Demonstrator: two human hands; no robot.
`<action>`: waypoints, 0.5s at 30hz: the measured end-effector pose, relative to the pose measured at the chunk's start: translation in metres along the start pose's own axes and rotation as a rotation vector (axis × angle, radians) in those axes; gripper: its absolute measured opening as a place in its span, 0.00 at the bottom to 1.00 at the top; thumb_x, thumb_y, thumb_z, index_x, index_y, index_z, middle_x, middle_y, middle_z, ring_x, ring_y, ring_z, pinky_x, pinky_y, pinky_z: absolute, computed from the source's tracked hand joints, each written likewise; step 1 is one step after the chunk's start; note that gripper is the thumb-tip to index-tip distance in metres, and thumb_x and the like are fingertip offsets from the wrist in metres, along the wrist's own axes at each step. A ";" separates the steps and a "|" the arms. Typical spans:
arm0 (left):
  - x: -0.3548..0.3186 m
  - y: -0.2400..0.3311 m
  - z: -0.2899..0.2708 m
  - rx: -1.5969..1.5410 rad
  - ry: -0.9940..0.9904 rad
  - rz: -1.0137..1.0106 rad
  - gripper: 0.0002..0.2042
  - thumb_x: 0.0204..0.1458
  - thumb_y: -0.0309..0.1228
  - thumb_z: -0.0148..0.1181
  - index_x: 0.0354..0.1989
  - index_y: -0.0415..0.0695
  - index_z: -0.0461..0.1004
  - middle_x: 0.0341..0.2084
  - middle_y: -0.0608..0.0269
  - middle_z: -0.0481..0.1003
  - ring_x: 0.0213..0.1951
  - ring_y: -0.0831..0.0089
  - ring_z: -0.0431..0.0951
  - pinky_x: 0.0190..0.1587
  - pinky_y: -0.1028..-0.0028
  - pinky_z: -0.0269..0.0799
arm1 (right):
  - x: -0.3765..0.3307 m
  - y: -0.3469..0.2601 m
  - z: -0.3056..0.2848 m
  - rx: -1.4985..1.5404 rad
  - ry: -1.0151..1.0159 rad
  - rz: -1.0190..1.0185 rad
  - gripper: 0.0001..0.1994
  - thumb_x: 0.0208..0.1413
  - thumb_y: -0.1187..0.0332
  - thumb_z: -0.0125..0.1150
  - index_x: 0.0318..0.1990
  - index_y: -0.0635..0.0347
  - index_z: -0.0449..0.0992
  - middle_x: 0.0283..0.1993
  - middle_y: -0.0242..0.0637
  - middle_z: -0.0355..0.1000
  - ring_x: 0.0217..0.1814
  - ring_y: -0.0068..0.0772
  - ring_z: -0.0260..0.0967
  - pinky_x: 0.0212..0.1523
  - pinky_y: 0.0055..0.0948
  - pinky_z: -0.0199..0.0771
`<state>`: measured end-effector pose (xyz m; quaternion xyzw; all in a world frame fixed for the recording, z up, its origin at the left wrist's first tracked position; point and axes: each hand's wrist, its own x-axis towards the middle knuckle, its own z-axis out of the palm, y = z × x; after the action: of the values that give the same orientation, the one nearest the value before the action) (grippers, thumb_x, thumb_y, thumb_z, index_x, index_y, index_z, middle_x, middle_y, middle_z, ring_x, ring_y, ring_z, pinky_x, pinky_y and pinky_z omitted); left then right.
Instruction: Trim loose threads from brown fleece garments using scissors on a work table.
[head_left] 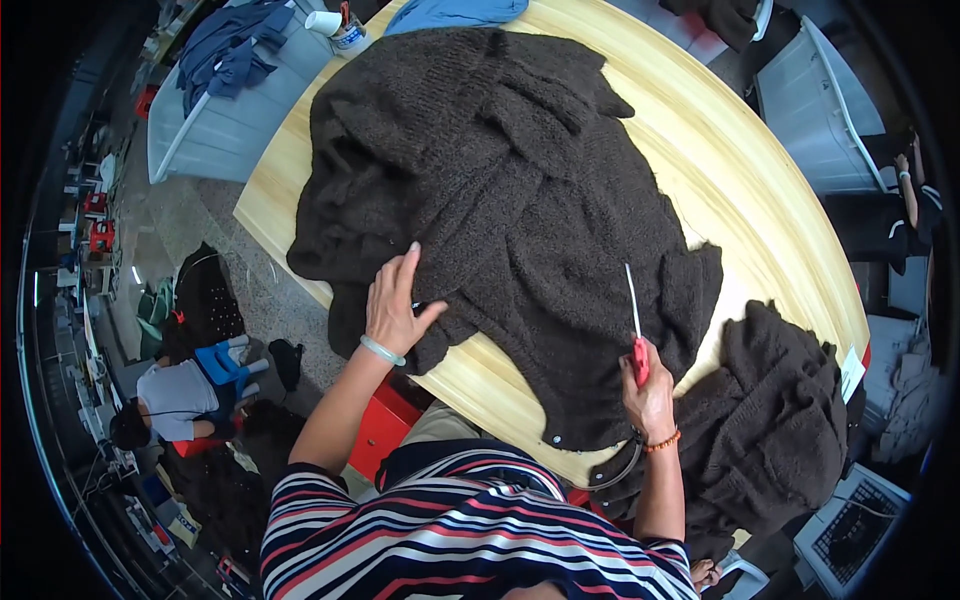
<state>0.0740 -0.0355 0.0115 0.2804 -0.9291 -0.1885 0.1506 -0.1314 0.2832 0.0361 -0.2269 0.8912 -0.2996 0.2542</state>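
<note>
Off to the left a seated person (170, 395) bends over by a blue stool. The left hand (395, 305) lies flat, fingers spread, pressing the near-left edge of the dark brown knitted cardigan (500, 200) spread across the pale wooden table (740, 200). The right hand (650, 395) is closed around red-handled scissors (635, 330), blade pointing away over the knit. A 2nd dark garment (780, 420) is heaped at the right

Dark brown knitted garment and red-handled scissors

The fuzzy brown knitted garment (500, 210) lay spread flat, rumpled into folds at its 10 o'clock side, its hem toward 6 o'clock. The scissors (636, 330) pointed their pale, closed blades toward 12 o'clock over its 4 o'clock part.
</note>
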 end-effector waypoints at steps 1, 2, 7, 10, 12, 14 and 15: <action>-0.005 -0.010 0.007 0.000 0.005 -0.004 0.35 0.42 0.35 0.71 0.60 0.38 0.63 0.46 0.47 0.70 0.50 0.51 0.70 0.54 0.61 0.66 | 0.005 -0.006 0.001 0.013 -0.029 -0.018 0.19 0.56 0.69 0.58 0.55 0.60 0.68 0.38 0.58 0.73 0.43 0.61 0.72 0.42 0.45 0.73; -0.005 -0.017 0.007 -0.182 0.031 -0.123 0.31 0.43 0.29 0.67 0.58 0.37 0.65 0.44 0.48 0.72 0.48 0.55 0.73 0.52 0.63 0.68 | 0.008 -0.010 0.001 0.010 -0.031 -0.024 0.19 0.56 0.69 0.58 0.55 0.60 0.68 0.38 0.58 0.73 0.43 0.61 0.72 0.42 0.45 0.73; 0.002 0.027 0.000 -0.713 0.185 -0.182 0.17 0.42 0.15 0.55 0.44 0.34 0.72 0.37 0.58 0.75 0.40 0.71 0.76 0.44 0.75 0.71 | 0.011 -0.011 -0.002 0.070 -0.089 -0.058 0.19 0.56 0.69 0.59 0.55 0.60 0.68 0.36 0.58 0.74 0.42 0.61 0.73 0.41 0.43 0.73; -0.005 0.087 -0.006 -0.763 -0.080 0.201 0.18 0.41 0.15 0.54 0.44 0.35 0.72 0.37 0.53 0.73 0.39 0.65 0.77 0.44 0.73 0.72 | 0.005 -0.003 -0.009 0.116 -0.088 -0.010 0.19 0.56 0.69 0.59 0.55 0.60 0.68 0.34 0.56 0.73 0.41 0.59 0.74 0.41 0.39 0.72; -0.022 0.130 0.016 -0.956 -0.204 0.191 0.15 0.43 0.14 0.57 0.42 0.36 0.74 0.33 0.53 0.75 0.37 0.61 0.78 0.43 0.70 0.73 | 0.001 0.007 -0.015 0.176 -0.032 -0.013 0.19 0.56 0.69 0.59 0.55 0.60 0.69 0.35 0.56 0.73 0.42 0.57 0.74 0.42 0.38 0.72; -0.039 0.147 0.043 -0.811 -0.266 0.363 0.12 0.43 0.16 0.59 0.38 0.40 0.76 0.30 0.56 0.76 0.40 0.60 0.78 0.49 0.65 0.71 | -0.006 0.014 -0.027 0.171 0.000 0.001 0.19 0.56 0.69 0.59 0.55 0.60 0.69 0.37 0.56 0.74 0.43 0.58 0.74 0.43 0.38 0.72; -0.042 0.152 0.052 -0.719 -0.222 0.454 0.11 0.43 0.17 0.59 0.37 0.41 0.76 0.30 0.56 0.76 0.42 0.60 0.77 0.52 0.62 0.70 | -0.012 0.021 -0.032 0.168 0.022 -0.001 0.19 0.56 0.69 0.59 0.55 0.60 0.69 0.37 0.57 0.74 0.43 0.58 0.74 0.43 0.39 0.72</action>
<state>0.0173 0.1203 0.0247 -0.0233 -0.8529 -0.4912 0.1753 -0.1464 0.3179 0.0480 -0.2018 0.8656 -0.3758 0.2623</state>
